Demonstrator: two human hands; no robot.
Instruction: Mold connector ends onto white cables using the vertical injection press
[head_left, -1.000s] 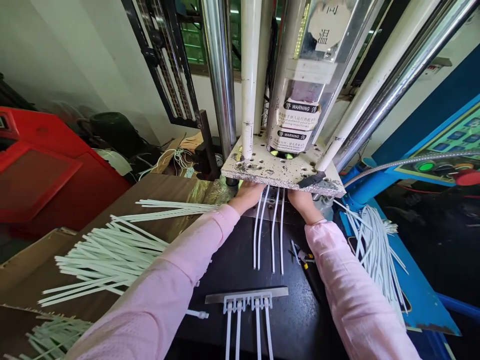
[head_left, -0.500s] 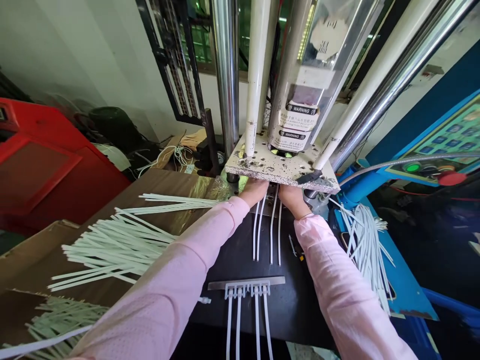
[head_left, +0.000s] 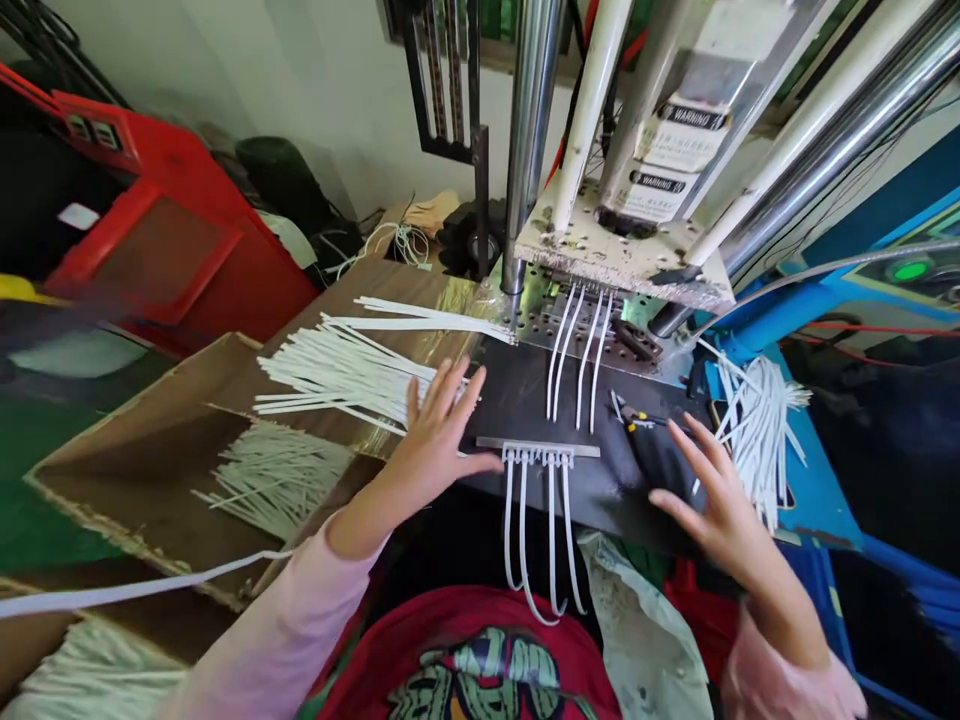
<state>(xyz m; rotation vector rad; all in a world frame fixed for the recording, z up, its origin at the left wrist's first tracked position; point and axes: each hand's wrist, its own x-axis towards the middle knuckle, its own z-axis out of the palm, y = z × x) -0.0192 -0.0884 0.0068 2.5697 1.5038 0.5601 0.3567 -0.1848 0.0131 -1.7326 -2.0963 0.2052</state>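
Note:
My left hand (head_left: 439,450) hangs open above the black worktop (head_left: 525,400), fingers spread, its thumb close to the end of a grey metal bar (head_left: 525,449). Several white plastic cable ties (head_left: 540,530) hang from that bar over the worktop's front edge. My right hand (head_left: 720,510) is also open and holds nothing, with its fingertips over the worktop near small yellow-handled pliers (head_left: 634,421). Further back, several white ties (head_left: 577,350) lie on a perforated steel mould plate (head_left: 547,320) beneath the press platen (head_left: 622,245).
Loose white ties fill a cardboard box (head_left: 277,480) and lie on a gold-foiled board (head_left: 420,320) at left. Another bundle (head_left: 757,430) rests on the blue machine bed at right. Chrome columns (head_left: 529,130) rise behind the plate. A red cabinet (head_left: 172,230) stands at far left.
Both hands have drawn back from under the platen toward me and spread open. The view has tilted down, bringing the lap area into sight. The bar and ties look unmoved.

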